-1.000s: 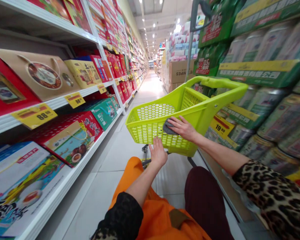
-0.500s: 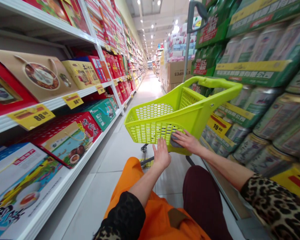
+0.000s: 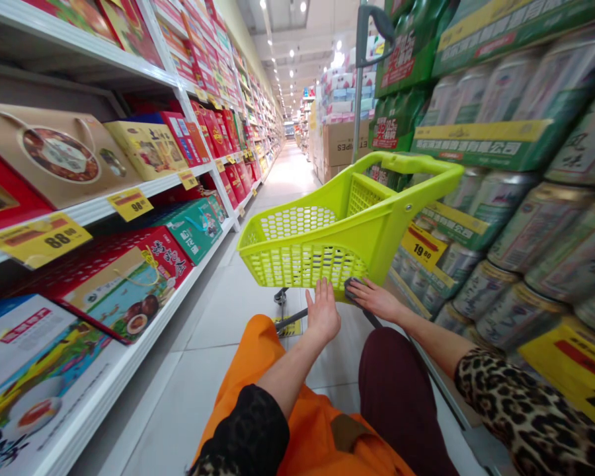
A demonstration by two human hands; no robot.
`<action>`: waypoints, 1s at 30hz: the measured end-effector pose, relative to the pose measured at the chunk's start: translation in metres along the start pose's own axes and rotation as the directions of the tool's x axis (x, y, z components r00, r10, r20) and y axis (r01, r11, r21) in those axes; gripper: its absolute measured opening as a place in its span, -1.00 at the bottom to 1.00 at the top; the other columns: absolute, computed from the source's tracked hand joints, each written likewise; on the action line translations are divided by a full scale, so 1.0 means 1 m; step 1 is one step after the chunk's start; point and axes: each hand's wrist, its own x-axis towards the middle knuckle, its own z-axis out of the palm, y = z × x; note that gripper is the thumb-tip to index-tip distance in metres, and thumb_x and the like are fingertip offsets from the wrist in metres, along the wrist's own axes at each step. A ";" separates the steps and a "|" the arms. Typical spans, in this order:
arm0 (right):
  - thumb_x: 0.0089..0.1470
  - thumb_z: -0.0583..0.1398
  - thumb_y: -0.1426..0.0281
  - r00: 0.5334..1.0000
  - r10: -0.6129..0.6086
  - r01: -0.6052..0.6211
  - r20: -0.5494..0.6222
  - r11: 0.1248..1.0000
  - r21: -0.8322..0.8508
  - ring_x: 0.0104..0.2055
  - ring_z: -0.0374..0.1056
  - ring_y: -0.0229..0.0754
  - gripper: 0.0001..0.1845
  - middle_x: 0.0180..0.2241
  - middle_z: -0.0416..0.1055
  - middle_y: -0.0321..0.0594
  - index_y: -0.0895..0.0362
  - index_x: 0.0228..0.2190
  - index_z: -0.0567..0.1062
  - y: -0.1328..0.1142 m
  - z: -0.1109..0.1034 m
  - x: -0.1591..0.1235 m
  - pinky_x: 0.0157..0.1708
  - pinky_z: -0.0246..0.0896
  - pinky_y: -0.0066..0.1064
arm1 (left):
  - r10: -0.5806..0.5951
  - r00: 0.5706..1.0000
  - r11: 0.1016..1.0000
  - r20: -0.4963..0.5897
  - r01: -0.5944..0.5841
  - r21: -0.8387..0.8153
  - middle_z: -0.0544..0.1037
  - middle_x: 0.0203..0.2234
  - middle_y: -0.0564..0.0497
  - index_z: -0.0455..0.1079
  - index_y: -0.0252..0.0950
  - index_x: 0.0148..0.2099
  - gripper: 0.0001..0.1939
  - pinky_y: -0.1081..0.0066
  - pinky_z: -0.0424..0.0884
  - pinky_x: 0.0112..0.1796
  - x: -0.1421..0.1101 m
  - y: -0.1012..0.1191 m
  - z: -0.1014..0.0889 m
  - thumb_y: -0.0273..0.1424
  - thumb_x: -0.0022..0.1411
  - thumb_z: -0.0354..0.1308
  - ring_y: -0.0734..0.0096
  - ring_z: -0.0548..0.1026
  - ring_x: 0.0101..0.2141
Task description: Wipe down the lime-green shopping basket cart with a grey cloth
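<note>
A lime-green plastic shopping cart (image 3: 322, 231) with a mesh basket stands in front of me, its side facing my knees. My right hand (image 3: 377, 301) presses a dark grey cloth (image 3: 352, 291) against the lower rear part of the basket; most of the cloth is under the fingers. My left hand (image 3: 323, 314) has its fingers stretched out, the tips at the lower edge of the basket side, with nothing in it. Below the basket, part of the cart's dark frame (image 3: 290, 322) shows.
On the left, a white shelf (image 3: 143, 198) holds gift boxes with yellow price tags. Stacked beer can packs (image 3: 486, 135) rise close on the right. Behind the cart stand a grey upright handle (image 3: 359, 79) and a cardboard box (image 3: 344, 142). The tiled aisle (image 3: 272, 175) runs ahead.
My right hand and the cloth have moved down along the basket side to its lower edge. The left hand stays almost where it was, and the whole view has shifted slightly.
</note>
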 end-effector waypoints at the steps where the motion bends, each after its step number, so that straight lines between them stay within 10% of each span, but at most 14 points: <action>1: 0.04 0.04 0.60 1.000 -0.009 0.009 0.012 1.000 0.004 0.16 0.08 -0.14 -0.63 0.03 0.30 -0.12 0.14 -0.12 0.43 -0.001 0.000 -0.003 0.13 -0.06 -0.10 | 0.002 1.000 1.000 0.006 -0.002 0.003 -0.15 0.26 -0.21 -0.16 -0.48 0.26 -0.25 -0.04 -0.18 0.15 0.000 0.000 0.000 -0.44 0.02 -0.05 0.17 -0.19 0.24; 5: 0.10 0.01 0.57 0.995 0.062 -0.068 -0.081 0.996 -0.066 0.18 0.03 -0.15 -0.64 0.07 0.25 -0.17 0.10 -0.10 0.42 0.019 -0.044 0.008 0.16 -0.12 -0.11 | 0.020 1.000 1.000 0.010 -0.019 -0.005 -0.18 0.27 -0.17 -0.19 -0.48 0.27 -0.24 -0.04 -0.20 0.15 0.007 0.004 -0.007 -0.45 0.02 -0.06 0.18 -0.21 0.24; 11: 0.18 -0.04 0.51 0.860 0.311 -0.411 -0.404 0.892 -0.188 0.24 -0.12 -0.14 -0.64 0.13 0.15 -0.13 0.11 -0.02 0.35 0.066 -0.119 0.038 0.20 -0.34 -0.08 | 0.040 0.999 0.999 -0.029 -0.041 -0.030 -0.19 0.27 -0.16 -0.18 -0.49 0.27 -0.25 -0.06 -0.21 0.15 0.028 0.021 -0.024 -0.45 0.03 -0.08 0.15 -0.24 0.24; 24: 0.09 0.00 0.57 0.971 0.232 -0.236 -0.058 0.968 -0.080 0.18 0.04 -0.13 -0.64 0.06 0.27 -0.13 0.11 -0.12 0.42 0.001 -0.007 -0.037 0.12 -0.03 -0.08 | 0.090 0.996 0.996 -0.023 -0.090 0.003 -0.19 0.27 -0.16 -0.19 -0.44 0.28 -0.24 -0.05 -0.21 0.15 0.017 0.022 -0.008 -0.45 0.02 -0.06 0.15 -0.23 0.24; 30: 0.07 -0.04 0.61 0.894 0.362 -0.408 -0.266 0.901 -0.147 0.18 0.04 -0.11 -0.58 0.07 0.26 -0.15 0.09 -0.12 0.42 0.037 -0.055 -0.036 0.10 -0.02 -0.05 | 0.109 0.990 0.994 -0.086 -0.110 -0.004 -0.16 0.26 -0.16 -0.14 -0.47 0.27 -0.27 -0.06 -0.21 0.15 0.031 0.026 -0.025 -0.49 0.02 -0.09 0.18 -0.18 0.24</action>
